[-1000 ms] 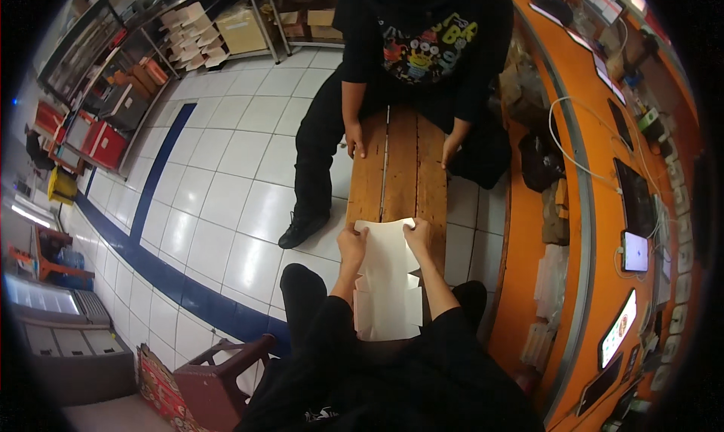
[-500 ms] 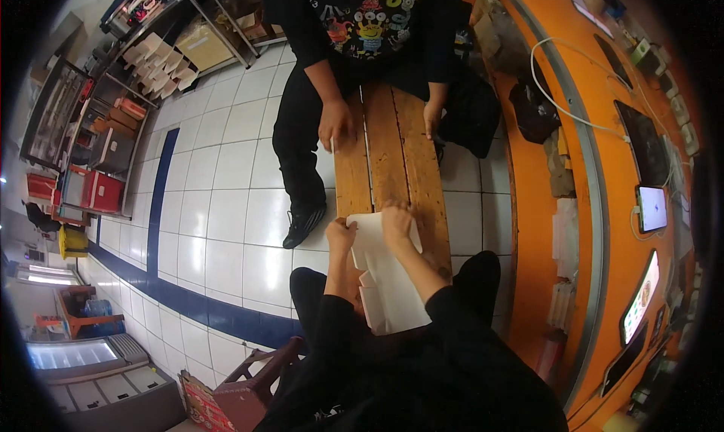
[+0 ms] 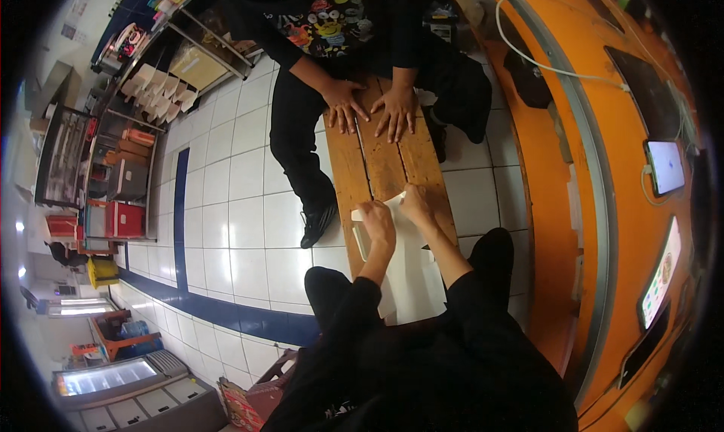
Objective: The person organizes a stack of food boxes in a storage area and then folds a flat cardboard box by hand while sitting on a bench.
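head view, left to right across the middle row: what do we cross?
Red box on the shelf → blue floor stripe → black shoe → left hand → right hand, both on the white sheet → orange counter → lit phone.

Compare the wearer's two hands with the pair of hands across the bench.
The left hand and right hand press on a white sheet; the other person's hands lie on bare wood of the bench. The wearer's fingers look curled at the sheet's far edge; the other's are spread flat. The wearer's hands are at the near end, the other's at the far end. All four rest palm down, and both people wear black sleeves.
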{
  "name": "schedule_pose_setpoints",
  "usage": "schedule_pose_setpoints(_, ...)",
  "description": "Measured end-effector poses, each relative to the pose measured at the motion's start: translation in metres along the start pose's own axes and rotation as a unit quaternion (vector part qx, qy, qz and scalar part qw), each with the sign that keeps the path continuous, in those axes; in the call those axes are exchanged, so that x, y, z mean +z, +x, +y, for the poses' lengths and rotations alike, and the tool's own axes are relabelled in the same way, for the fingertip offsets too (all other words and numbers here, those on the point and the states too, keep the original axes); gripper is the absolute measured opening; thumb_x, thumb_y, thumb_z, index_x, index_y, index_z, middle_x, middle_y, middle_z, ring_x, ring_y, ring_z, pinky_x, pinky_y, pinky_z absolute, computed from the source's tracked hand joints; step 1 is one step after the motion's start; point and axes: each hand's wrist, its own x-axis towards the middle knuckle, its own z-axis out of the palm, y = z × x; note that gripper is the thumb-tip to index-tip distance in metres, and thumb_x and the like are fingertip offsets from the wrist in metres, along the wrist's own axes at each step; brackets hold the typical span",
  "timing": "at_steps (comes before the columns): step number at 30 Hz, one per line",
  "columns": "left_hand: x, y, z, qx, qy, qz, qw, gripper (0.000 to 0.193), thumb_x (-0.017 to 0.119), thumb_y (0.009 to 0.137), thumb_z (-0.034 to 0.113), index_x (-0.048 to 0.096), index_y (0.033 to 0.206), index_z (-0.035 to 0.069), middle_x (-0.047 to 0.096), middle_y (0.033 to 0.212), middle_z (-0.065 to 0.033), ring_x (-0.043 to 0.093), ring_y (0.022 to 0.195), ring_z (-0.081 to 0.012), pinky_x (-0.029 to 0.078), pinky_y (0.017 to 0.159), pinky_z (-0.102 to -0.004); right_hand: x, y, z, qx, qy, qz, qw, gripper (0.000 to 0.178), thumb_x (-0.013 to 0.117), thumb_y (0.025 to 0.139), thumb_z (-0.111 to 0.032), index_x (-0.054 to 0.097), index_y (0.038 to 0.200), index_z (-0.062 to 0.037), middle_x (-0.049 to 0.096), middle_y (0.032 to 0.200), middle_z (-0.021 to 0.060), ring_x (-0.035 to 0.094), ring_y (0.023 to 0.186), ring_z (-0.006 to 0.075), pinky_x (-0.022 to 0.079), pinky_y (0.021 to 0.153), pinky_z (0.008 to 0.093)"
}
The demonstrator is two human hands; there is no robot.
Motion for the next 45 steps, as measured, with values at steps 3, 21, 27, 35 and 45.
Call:
schedule_pose_setpoints(3,-0.078,0.004,0.011,0.08,-0.03,-0.007,0.996,0.013,0.05,0.082,0.015,0.062,0.081,0.012,0.065,0.081,-0.006,0.06,0.079,-0.0232,0.037,0.073,-0.0407,-0.021,0.013,0.036,0.06,-0.004,-0.098,0.993,0.018,0.062,0.068,-0.001,0.056,0.085,0.0018,0.061,0.085,0.0211,0.058,0.086,0.0366,0.046,0.076,0.0423)
schedule_pose_setpoints(21,0.006,0.033,-0.053,0.204,-0.471,-0.116,0.85,0.038,0.068,0.066,0.013,0.064,0.104,0.01,0.065,0.094,-0.0137,0.062,0.088,-0.0292,0.049,0.078,-0.0383,-0.04,0.045,0.001,-0.165,0.001,-0.385,0.908,0.039,0.073,0.056,-0.01,0.061,0.093,-0.0015,0.065,0.09,0.0171,0.062,0.085,0.0299,0.048,0.076,0.0356)
schedule_pose_setpoints(27,-0.04,0.004,-0.056,0.09,-0.483,-0.079,0.868,0.018,0.057,0.074,0.011,0.064,0.091,0.011,0.064,0.088,-0.0079,0.06,0.089,-0.0245,0.045,0.078,-0.0397,-0.043,0.03,-0.027,-0.166,-0.065,-0.359,0.916,0.023,0.067,0.054,0.002,0.056,0.075,0.0014,0.061,0.082,0.0166,0.06,0.083,0.0333,0.046,0.07,0.0395)
schedule_pose_setpoints(35,-0.032,-0.045,-0.054,0.108,-0.474,0.143,0.862,0.011,0.054,0.076,0.017,0.058,0.086,0.014,0.055,0.085,-0.001,0.053,0.09,-0.0183,0.039,0.075,-0.0327,-0.031,-0.017,-0.003,-0.411,0.003,-0.111,0.905,0.023,0.061,0.053,0.009,0.044,0.061,-0.0043,0.049,0.066,0.0112,0.048,0.066,0.0318,0.038,0.057,0.0406)
schedule_pose_setpoints(45,-0.031,-0.027,-0.062,0.082,-0.541,0.127,0.827,0.028,0.063,0.07,0.015,0.056,0.097,0.011,0.056,0.096,-0.0071,0.053,0.095,-0.0229,0.042,0.074,-0.0357,-0.055,0.003,-0.025,-0.318,-0.175,-0.346,0.865,0.053,0.081,0.056,-0.02,0.057,0.1,-0.0041,0.059,0.097,0.0138,0.057,0.093,0.032,0.045,0.078,0.0393)
